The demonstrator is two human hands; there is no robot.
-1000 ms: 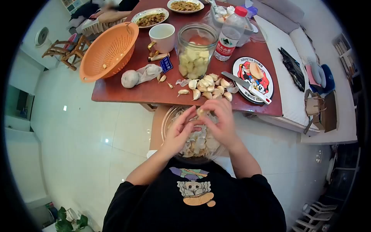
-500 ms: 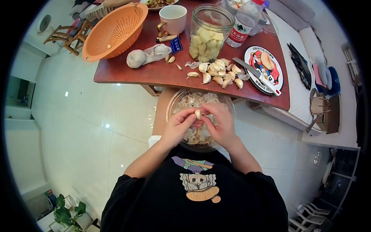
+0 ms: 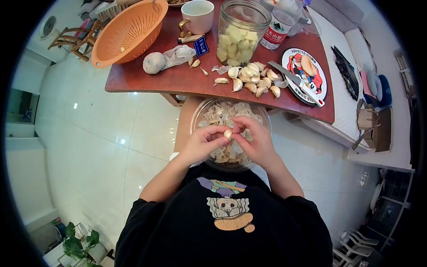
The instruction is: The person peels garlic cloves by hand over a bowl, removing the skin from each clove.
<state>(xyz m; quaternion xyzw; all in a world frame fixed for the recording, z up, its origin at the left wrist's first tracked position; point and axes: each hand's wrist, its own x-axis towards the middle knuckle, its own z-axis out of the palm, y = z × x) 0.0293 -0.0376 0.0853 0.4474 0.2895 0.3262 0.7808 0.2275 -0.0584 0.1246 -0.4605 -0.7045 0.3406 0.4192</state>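
A garlic clove [image 3: 227, 133] is pinched between the fingertips of my left hand [image 3: 205, 141], and the fingers of my right hand [image 3: 254, 139] press on its other side. Both hands are over a clear round bowl [image 3: 195, 116] full of papery garlic skins [image 3: 231, 153]. On the table edge beyond the bowl lies a pile of unpeeled cloves [image 3: 253, 76]. Behind the pile stands a glass jar [image 3: 238, 42] partly filled with peeled cloves.
The red-brown table [image 3: 133, 82] carries an orange colander [image 3: 133, 33], a white mug [image 3: 198, 18], a garlic bulb [image 3: 154, 63], a plastic bottle [image 3: 280, 24] and a cartoon plate [image 3: 291, 60] with a knife [image 3: 296, 81] across it.
The view has tilted down, so the table sits higher in it. The clove, hidden between my fingers at first, now shows, and my hands stay together over the bowl.
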